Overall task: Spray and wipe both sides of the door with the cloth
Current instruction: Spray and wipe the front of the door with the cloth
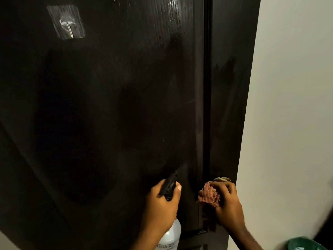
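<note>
A dark brown door fills most of the view, with wet streaks near its top right. My left hand grips a white spray bottle by its black trigger head, nozzle close to the door's lower panel. My right hand holds a crumpled red-and-white checked cloth pressed against the door's right-hand stile, low down.
A clear adhesive hook is stuck on the door at upper left. A pale wall runs along the door's right edge. A green round object shows at the bottom right corner.
</note>
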Demonstrator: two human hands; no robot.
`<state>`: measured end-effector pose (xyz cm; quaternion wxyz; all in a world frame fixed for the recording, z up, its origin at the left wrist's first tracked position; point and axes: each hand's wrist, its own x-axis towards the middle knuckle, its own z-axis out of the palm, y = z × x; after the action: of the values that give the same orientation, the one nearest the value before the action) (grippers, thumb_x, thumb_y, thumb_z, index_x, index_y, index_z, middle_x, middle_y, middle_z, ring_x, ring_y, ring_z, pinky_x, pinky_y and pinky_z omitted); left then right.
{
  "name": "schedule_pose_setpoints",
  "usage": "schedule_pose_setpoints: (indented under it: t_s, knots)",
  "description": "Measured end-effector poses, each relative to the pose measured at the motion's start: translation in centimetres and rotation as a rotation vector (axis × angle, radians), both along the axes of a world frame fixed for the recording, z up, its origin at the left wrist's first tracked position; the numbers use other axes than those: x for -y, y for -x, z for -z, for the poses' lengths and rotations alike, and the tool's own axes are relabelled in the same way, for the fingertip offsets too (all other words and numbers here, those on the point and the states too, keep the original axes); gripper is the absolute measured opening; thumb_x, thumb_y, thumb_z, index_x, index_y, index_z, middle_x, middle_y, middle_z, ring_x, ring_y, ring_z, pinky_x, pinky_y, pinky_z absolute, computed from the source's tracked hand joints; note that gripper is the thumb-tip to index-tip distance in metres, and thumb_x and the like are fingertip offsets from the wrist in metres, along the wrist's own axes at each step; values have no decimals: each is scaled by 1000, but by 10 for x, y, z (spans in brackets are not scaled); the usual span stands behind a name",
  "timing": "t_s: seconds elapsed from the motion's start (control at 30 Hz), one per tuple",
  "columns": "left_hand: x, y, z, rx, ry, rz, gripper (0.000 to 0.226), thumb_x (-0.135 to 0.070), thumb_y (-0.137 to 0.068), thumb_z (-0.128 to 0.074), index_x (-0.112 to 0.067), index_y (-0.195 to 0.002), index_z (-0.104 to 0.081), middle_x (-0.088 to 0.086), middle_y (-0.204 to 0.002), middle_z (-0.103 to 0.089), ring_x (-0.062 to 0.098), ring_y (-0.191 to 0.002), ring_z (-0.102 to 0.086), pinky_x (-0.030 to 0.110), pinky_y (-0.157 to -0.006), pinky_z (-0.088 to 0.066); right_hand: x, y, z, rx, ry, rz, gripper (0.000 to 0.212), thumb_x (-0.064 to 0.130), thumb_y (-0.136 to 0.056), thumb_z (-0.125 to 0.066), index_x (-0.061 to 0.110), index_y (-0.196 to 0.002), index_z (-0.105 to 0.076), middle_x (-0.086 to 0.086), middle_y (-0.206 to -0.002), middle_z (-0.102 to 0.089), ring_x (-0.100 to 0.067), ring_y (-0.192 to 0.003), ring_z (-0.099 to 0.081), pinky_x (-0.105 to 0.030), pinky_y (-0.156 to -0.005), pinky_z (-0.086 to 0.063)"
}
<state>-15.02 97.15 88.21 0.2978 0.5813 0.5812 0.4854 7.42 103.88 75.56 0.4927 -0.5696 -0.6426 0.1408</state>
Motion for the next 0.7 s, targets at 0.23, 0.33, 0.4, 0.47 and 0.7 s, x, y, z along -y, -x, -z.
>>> schedule_pose_setpoints:
  t_s: [0.23,0.33,0.4,0.47,0.7]
  knots:
    - [-30,-58,-5,-67,47,77,16,-43,-93,-69,-28,-90,-71,-6,-60,-65,9,-54,-66,48,-59,-66,5,-5,-14,-377,-48,158,63,-7,-80,-81,34,-125,-62,-3,-130,-51,-19,-114,-56,-33,-100,-46]
    - [-44,-80,-13,-93,64,105,24,-48,-93,-65,-24,-90,-69,-6,-64,-65,11,-58,-67,47,-61,-66,5,-10,-24,-444,-43,187,62,-9,-85,-74,35,-126,-60,-5,-131,-51,-18,-111,-58,-34,-101,-45]
    - [-51,-90,-16,-127,74,107,26,-48,-95,-64,-23,-91,-70,-5,-69,-68,13,-62,-71,43,-63,-67,5,-14,-29,-426,-57,181,67,-13,-83,-73,36,-126,-59,-5,-129,-52,-10,-108,-58,-35,-101,-47]
    - [-54,-95,-15,-150,84,101,26,-49,-96,-65,-23,-91,-70,-2,-74,-71,14,-65,-73,38,-63,-67,5,-18,-35,-395,-97,166,74,-18,-78,-73,36,-127,-60,-4,-127,-52,0,-112,-57,-34,-101,-49]
    - [-50,-86,-12,-55,69,102,13,-40,-96,-70,-28,-91,-70,-2,-72,-71,8,-58,-68,46,-59,-66,-23,-17,-93,-195,-326,106,77,-13,-75,-81,31,-135,-63,-1,-130,-51,7,-120,-50,-9,-101,-47]
